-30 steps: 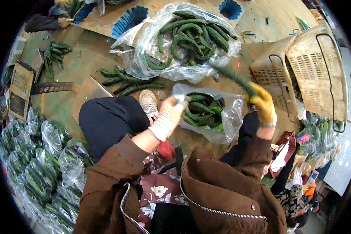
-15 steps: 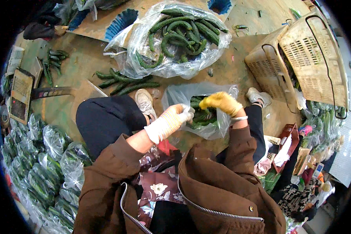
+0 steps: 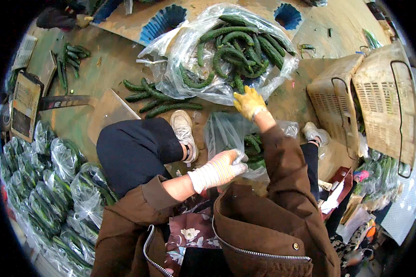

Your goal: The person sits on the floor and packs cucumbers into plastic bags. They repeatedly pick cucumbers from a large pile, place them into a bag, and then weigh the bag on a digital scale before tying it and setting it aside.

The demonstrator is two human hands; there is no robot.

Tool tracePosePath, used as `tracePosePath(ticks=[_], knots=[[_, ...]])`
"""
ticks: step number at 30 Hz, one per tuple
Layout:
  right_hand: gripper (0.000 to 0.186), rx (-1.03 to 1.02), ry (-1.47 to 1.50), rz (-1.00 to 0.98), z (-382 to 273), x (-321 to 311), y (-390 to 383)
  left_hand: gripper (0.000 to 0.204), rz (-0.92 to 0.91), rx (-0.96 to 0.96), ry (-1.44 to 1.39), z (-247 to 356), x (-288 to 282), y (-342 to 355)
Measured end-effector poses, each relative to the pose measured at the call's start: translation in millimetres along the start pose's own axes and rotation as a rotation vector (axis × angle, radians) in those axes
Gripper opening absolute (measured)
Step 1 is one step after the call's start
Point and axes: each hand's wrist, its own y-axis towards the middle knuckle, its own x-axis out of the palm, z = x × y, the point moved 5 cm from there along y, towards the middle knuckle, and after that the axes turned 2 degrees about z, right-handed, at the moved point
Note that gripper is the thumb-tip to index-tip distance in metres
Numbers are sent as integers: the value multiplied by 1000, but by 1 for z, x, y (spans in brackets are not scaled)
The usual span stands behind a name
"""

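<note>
My left hand [image 3: 219, 171], in a white glove with yellowish stripes, is closed on the near edge of a small clear plastic bag [image 3: 219, 134]. Inside that bag lie green cucumbers [image 3: 254, 147], partly covered by my right sleeve. My right hand [image 3: 250, 104], in a yellow glove, reaches forward to the near rim of a large clear bag [image 3: 180, 46]. Its fingers close around the near end of a cucumber [image 3: 238, 84]. Many curved, bumpy cucumbers [image 3: 235, 55] fill the large bag.
Loose cucumbers [image 3: 159, 99] lie left of the large bag. A scale [image 3: 25, 108] stands at far left, above bagged cucumbers [image 3: 46, 198]. Beige crates [image 3: 383, 101] stand at right. Blue-lined holes [image 3: 164, 23] open in a board at the back. A co-worker's hand [image 3: 83, 20] shows at top left.
My right hand has moved from the small bag forward to the large bag and taken hold of a cucumber. My left hand has drawn the small bag's edge nearer to me. The view has shifted slightly.
</note>
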Motion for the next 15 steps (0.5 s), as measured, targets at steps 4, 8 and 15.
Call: tracePosePath(ticks=[4, 8, 15], knots=[[37, -110, 15, 332, 5, 2, -19, 33, -54, -166, 65, 26, -2, -10], [40, -309, 139, 612, -42, -56, 12, 37, -6, -19, 141, 8, 2, -2], [35, -158, 303, 137, -77, -26, 93, 39, -62, -76, 331, 25, -9, 0]])
